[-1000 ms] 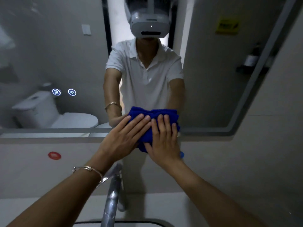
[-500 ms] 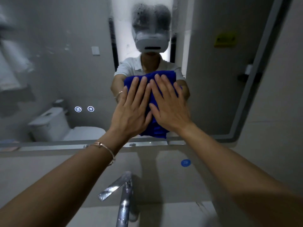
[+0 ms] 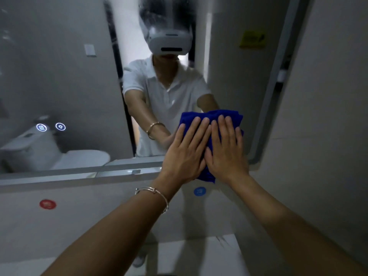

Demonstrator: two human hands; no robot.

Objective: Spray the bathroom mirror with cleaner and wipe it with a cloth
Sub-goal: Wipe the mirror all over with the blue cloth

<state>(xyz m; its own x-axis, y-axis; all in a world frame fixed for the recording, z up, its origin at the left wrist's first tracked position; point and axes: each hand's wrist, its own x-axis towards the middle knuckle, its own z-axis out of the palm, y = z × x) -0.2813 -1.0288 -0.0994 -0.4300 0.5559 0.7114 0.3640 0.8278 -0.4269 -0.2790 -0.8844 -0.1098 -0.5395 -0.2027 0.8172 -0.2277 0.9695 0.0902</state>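
Both hands, the left hand (image 3: 185, 154) wearing one bracelet (image 3: 157, 193) and the right hand (image 3: 225, 154), lie side by side with fingers straight and flat, pressing one folded blue cloth (image 3: 211, 116) against the lower right part of the one mirror (image 3: 59, 76), above one blue sticker (image 3: 199, 191).

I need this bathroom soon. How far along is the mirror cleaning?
Done, it seems: spraying, since a misty film of cleaner sits high on the mirror. In hand: the left hand and right hand press the blue cloth flat on the glass near its lower right corner. Left: that misty film is not yet wiped; the left side I cannot judge.
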